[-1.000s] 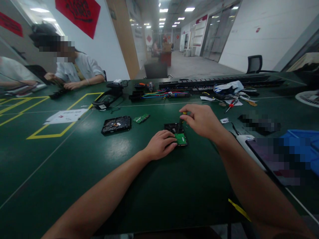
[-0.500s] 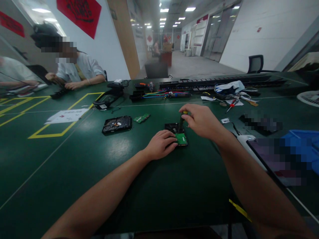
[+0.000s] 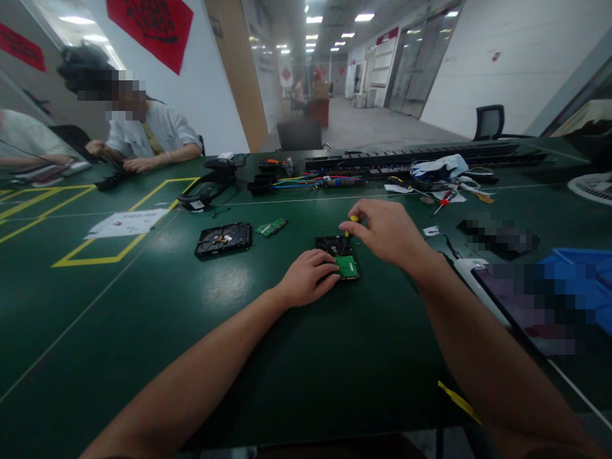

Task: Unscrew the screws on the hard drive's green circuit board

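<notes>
A black hard drive point(image 3: 327, 243) with a green circuit board point(image 3: 347, 268) lies on the table in front of me. My left hand point(image 3: 310, 278) grips its left side, fingertips resting over the edge of the board. Above the drive, my right hand point(image 3: 380, 228) pinches a screwdriver point(image 3: 354, 218) by its yellow-topped handle between thumb and fingers. The screwdriver stands nearly upright with its shaft pointing down at the drive; I cannot make out exactly where the tip sits. Further left lie a second hard drive point(image 3: 224, 240) and a loose green circuit board point(image 3: 271, 227).
Bundled wires point(image 3: 306, 183), a power drill point(image 3: 288, 167) and long black strips point(image 3: 430, 156) line the far side. A red-handled screwdriver point(image 3: 445, 201), a blue bin point(image 3: 578, 277) and a tablet-like device point(image 3: 502, 299) are at right. A co-worker point(image 3: 153, 131) sits at far left.
My right fingers have shifted around the screwdriver handle, which has turned and shows more yellow. My left hand and the hard drive stay in place.
</notes>
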The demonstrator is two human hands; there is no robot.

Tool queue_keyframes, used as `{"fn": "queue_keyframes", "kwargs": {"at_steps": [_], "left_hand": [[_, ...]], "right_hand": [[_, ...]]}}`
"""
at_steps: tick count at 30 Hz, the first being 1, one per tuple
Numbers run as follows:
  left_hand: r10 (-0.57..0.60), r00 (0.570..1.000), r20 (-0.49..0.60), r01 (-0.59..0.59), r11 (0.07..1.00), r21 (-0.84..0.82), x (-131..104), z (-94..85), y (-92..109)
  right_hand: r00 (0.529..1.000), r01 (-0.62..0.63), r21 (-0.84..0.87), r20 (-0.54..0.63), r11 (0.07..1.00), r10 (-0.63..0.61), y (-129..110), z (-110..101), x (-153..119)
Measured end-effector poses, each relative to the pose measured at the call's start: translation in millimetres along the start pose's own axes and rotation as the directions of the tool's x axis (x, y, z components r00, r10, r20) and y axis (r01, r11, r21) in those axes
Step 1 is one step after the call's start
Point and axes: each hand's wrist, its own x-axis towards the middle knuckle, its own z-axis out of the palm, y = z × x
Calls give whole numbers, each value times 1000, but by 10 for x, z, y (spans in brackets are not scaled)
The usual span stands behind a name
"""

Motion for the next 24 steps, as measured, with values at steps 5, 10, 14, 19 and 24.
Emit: {"fn": "queue_keyframes", "kwargs": {"at_steps": [5, 10, 14, 19, 24], "left_hand": [[-1, 1000, 5, 1, 1000, 2, 1, -1, -6], [0, 1000, 9, 0, 1000, 11, 1, 5, -11], [7, 1000, 6, -7, 1000, 15, 2, 5, -4], [2, 1000, 4, -2, 1000, 11, 3, 6, -5], [-6, 1000, 17, 6, 1000, 10, 1, 9, -14]], "right_hand": [[998, 52, 30, 21, 998, -53, -12, -3, 5], [996, 88, 69, 12, 994, -89, -15, 36, 6], [994, 106, 78, 8, 991, -107, -10, 59, 2], [995, 96, 103, -19, 990, -95, 7, 67, -2], [998, 59, 69, -17, 996, -58, -1, 26, 0]]}}
